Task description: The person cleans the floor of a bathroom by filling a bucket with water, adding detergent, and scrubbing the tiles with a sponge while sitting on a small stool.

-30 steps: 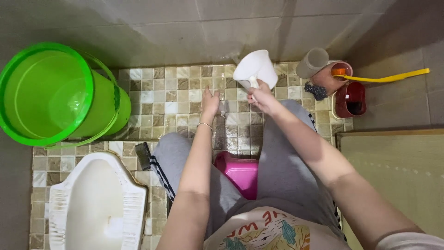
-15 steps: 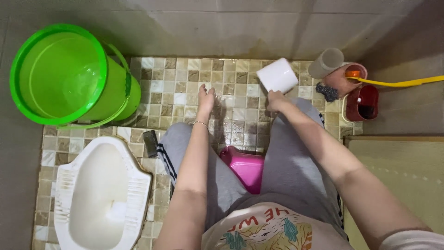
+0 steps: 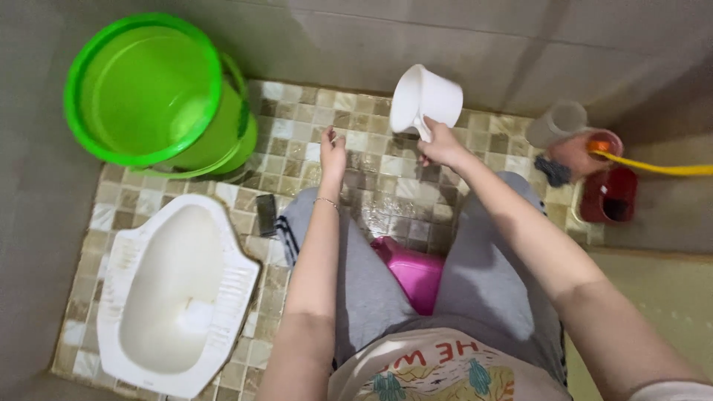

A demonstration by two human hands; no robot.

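While the person sits on a low pink plastic stool [image 3: 413,272] in the head view, the right hand [image 3: 440,145] is closed around the handle of a white plastic dipper [image 3: 425,98], held up over the far middle of the mosaic tile floor [image 3: 297,134], its mouth turned sideways toward the left. The left hand [image 3: 333,152] hangs just beside it, fingers loosely gathered and holding nothing, low over the tiles, apart from the dipper. The tiles between the knees glisten with water, so some rinsing looks done; whether the dipper holds any water I cannot tell. The rest of the floor looks drier, so more washing appears to be left.

Toward the far left corner of the floor stands a large bright green plastic bucket [image 3: 148,89], with water in it as far as I can judge. A white ceramic squat toilet pan [image 3: 178,289] fills the near left corner. At the far right edge stand a grey cup-shaped container [image 3: 557,122], a dark red holder [image 3: 609,194] and a yellow-handled brush [image 3: 653,167]. A small dark object [image 3: 265,214] lies by the left knee. Nothing stands between the hands and the bucket.
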